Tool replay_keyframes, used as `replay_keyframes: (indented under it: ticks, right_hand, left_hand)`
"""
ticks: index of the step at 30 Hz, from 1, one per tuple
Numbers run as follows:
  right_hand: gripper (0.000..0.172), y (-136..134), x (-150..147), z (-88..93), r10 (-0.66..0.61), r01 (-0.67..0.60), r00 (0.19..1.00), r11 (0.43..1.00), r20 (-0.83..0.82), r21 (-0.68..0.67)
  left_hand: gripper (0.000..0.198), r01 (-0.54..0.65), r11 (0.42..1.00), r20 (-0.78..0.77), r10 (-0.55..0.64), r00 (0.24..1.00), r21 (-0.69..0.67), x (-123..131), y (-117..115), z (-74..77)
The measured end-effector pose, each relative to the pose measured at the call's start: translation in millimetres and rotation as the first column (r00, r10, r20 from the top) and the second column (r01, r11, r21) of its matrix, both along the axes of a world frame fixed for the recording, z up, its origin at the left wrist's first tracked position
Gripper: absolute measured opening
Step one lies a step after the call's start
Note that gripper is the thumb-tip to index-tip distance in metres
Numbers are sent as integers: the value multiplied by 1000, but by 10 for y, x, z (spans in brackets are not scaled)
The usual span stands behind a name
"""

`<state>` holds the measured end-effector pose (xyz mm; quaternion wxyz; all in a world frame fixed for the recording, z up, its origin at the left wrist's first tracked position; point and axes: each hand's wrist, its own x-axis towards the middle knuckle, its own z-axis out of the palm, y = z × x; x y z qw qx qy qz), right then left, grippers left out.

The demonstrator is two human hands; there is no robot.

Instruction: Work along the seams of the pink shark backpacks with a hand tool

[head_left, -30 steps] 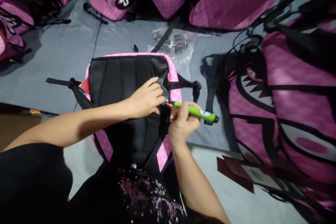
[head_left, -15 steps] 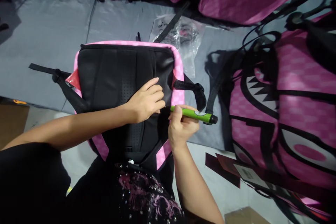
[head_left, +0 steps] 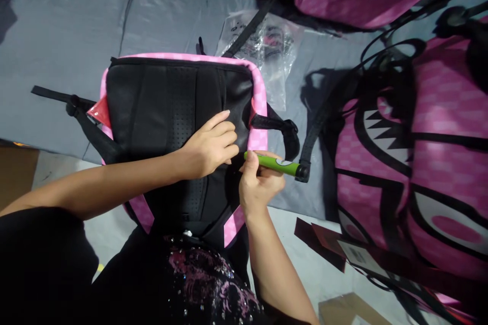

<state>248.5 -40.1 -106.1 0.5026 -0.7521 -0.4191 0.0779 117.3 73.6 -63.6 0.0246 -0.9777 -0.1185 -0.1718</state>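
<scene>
A pink backpack [head_left: 259, 111] lies back-side up on the grey sheet in front of me, its black padded back panel [head_left: 168, 106] facing me. My left hand [head_left: 211, 144] rests on the panel's right part, fingers pressed together on the fabric near the pink edge. My right hand [head_left: 259, 183] grips a green pen-like tool [head_left: 276, 163], its tip pointing left at the spot under my left fingertips. Black shoulder straps [head_left: 280, 127] stick out on both sides of the bag.
More pink backpacks lie along the top edge and a large one with a shark-mouth print [head_left: 415, 162] lies at the right. A clear plastic bag [head_left: 263, 45] lies behind the backpack. Dark red tags [head_left: 324, 238] lie at the lower right, and a cardboard piece [head_left: 343, 310] at the bottom.
The view has tilted down a little, so the backpack sits higher and more to the left. Both hands stay at the same spot on the panel; the green tool's tip has edged slightly left.
</scene>
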Motion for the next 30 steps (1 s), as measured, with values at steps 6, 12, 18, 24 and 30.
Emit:
replay_keyframes:
  ticks: [6,12,18,24,30]
  right_hand:
    - [34,11,4,5,0,0,998,1000,56,17]
    - [35,63,-13,21,-3,-8,978,999,209,53]
    - [32,68,-22,9,-14,4,963,999,268,37]
    - [40,53,-6,34,-24,29,974,999,227,-18]
    - [40,46,11,77,-13,22,986,998,165,-52]
  left_hand:
    - [16,8,1000,70,-8,998,-4,0,-3,-23]
    - [19,6,1000,80,-4,997,-17,10,5,-30]
    - [20,3,1000,96,-2,995,-12,10,18,-74]
    - [24,-9,1000,35,9,999,-13,13,33,-65]
    - [29,-14,1000,46,14,999,-4,16,25,-65]
